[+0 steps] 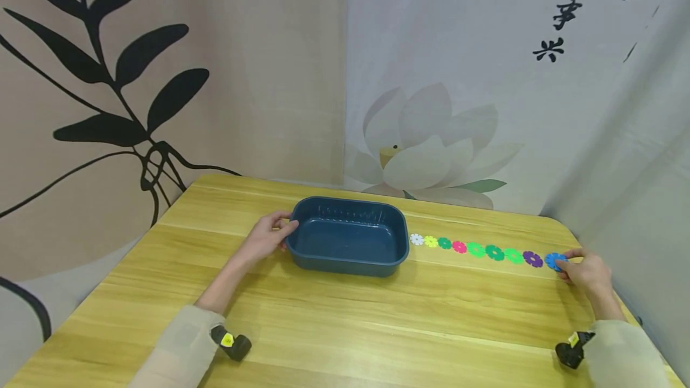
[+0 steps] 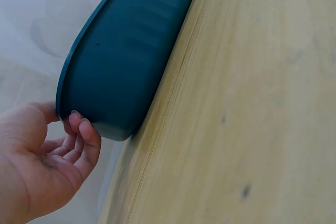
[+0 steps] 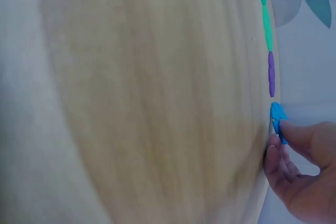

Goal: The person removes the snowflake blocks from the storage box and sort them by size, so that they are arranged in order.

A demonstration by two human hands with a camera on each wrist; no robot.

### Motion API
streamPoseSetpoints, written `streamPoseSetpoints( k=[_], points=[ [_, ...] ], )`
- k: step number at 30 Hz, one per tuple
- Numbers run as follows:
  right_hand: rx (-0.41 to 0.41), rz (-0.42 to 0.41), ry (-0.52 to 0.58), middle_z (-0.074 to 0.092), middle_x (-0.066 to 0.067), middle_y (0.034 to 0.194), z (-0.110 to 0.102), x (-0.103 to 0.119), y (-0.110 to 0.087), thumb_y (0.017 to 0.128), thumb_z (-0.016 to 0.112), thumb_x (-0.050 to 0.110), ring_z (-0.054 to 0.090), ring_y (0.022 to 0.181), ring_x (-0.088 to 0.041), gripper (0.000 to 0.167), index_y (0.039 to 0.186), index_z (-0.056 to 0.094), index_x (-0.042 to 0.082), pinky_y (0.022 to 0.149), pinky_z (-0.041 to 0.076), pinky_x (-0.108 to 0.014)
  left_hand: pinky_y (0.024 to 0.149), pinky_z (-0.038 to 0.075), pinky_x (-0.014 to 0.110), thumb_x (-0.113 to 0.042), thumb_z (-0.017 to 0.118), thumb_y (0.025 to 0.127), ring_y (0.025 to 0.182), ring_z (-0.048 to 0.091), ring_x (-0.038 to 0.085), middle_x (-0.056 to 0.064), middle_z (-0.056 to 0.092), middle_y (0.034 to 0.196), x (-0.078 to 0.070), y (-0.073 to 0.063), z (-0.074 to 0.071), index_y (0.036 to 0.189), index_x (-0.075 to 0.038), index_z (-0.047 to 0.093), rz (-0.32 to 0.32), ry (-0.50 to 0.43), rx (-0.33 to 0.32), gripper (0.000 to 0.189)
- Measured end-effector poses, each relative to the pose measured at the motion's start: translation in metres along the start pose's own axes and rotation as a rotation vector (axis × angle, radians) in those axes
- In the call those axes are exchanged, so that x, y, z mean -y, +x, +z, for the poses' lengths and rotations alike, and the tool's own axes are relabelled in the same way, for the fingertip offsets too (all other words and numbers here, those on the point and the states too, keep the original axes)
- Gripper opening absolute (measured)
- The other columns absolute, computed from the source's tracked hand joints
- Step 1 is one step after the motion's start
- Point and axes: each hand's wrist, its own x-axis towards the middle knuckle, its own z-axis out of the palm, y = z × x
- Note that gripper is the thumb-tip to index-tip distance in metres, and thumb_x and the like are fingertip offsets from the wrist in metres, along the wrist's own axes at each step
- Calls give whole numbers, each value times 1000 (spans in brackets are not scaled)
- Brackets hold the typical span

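Note:
A dark blue rectangular plastic basin (image 1: 347, 266) stands on the wooden table, its inside showing no contents. My left hand (image 1: 265, 236) grips the rim at its left end, thumb on top and fingers curled below, as the left wrist view also shows. At the far right, my right hand (image 1: 592, 275) pinches a blue snowflake-shaped plastic disc (image 1: 554, 261) between thumb and fingers. In the right wrist view this blue disc (image 3: 276, 116) is tilted, with a small gap to the purple disc (image 3: 271, 74).
Between basin and right hand runs a row of flat notched discs: white (image 1: 417, 239), yellow (image 1: 430, 241), pink (image 1: 459, 246), several greens (image 1: 495, 252), and purple. Behind the wooden table (image 1: 377, 328) hangs a printed curtain (image 1: 280, 64). Each sleeve carries a small black camera.

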Motion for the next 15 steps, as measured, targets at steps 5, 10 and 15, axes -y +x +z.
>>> streamPoseSetpoints(
  k=[5,10,15],
  points=[
    [2,-16,-38,63,0,59,0,-3,0,101,60,21,60,67,-23,39,116,51,-14,83,37,-47,61,54,29,-22,59,104,67,58,17,21,59,100,0,0,0,144,10,43,3,13,-2,54],
    [10,-48,-67,61,-2,60,-1,-4,-2,101,60,25,46,94,-44,44,118,50,-14,89,30,-59,61,54,28,-22,59,104,66,57,16,20,59,99,0,1,1,143,10,44,-2,20,-1,53],
    [19,-20,-79,60,-7,66,-2,-1,-5,102,56,26,39,99,-47,48,124,45,-15,86,33,-58,62,54,29,-22,59,104,66,58,17,20,60,98,0,2,3,143,10,44,-7,18,0,53]
  ],
)
